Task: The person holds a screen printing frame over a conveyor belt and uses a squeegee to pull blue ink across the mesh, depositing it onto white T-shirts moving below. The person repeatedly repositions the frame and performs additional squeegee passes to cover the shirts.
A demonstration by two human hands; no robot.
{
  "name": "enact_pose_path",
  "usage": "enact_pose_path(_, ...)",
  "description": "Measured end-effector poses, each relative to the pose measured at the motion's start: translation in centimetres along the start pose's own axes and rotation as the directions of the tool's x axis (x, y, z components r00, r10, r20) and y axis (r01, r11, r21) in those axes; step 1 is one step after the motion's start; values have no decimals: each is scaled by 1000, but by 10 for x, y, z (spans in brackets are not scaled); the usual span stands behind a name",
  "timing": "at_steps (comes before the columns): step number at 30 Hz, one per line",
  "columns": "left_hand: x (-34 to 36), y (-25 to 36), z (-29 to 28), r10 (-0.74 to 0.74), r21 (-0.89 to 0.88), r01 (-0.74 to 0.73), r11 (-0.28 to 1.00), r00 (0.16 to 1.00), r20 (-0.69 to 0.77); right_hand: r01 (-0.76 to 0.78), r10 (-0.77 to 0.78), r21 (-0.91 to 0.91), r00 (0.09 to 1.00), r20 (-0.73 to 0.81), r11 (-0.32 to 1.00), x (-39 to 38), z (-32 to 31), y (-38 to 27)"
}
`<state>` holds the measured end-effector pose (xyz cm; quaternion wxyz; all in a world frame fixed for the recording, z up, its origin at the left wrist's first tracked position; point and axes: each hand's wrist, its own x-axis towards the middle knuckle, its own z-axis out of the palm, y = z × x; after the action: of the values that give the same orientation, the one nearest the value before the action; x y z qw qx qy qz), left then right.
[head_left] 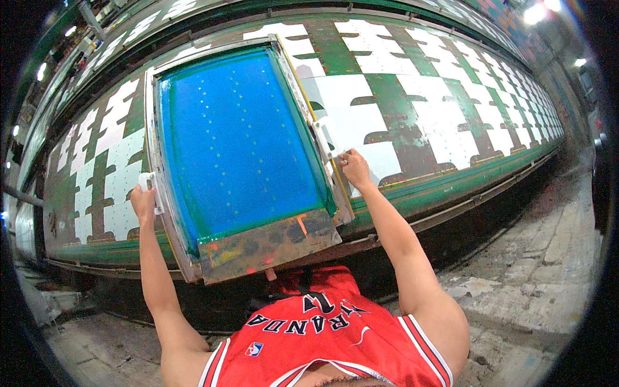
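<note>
A large screen frame [151, 109] with blue mesh [238, 161] lies across the long green table [412, 177], with rows of small pale dots on the mesh and a stained metal strip [267, 248] along its near end. My left hand [143, 205] is closed on a white handle [149, 179] at the frame's left side. My right hand [354, 166] is closed on the white handle [327, 135] at the right side. White cut fabric pieces [445, 132] are laid in rows on the table either side of the frame.
A second long table with white pieces [90, 61] runs beyond this one. Metal rails [451, 226] edge the near table. A grey, worn floor [522, 277] lies to the right and below. Lights [535, 14] and posts [90, 19] stand out around the picture's rim.
</note>
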<state>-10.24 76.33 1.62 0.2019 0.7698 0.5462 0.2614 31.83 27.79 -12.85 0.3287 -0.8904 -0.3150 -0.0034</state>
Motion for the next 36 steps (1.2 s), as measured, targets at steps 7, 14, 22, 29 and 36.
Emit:
enact_pose_path(7,-9,-1,1,-3,-58,5,998,999,41,0,12,-97,992,123,995,4,2,6)
enact_pose_path(14,-13,-7,2,-16,-44,16,999,1000,3,-7,62,-118,883,465,993,-4,-67,-16)
enact_pose_path(22,-13,-3,-9,-92,-63,92,994,996,3,-36,-5,15,245,969,999,-130,-154,-84)
enact_pose_path(29,-6,-7,-8,-2,-45,2,999,1000,-10,-168,-26,71,251,968,983,-141,-143,-95)
enact_pose_path(36,-12,-2,-15,-2,-28,2,1000,1000,-2,61,-187,177,320,929,982,-141,-145,-92)
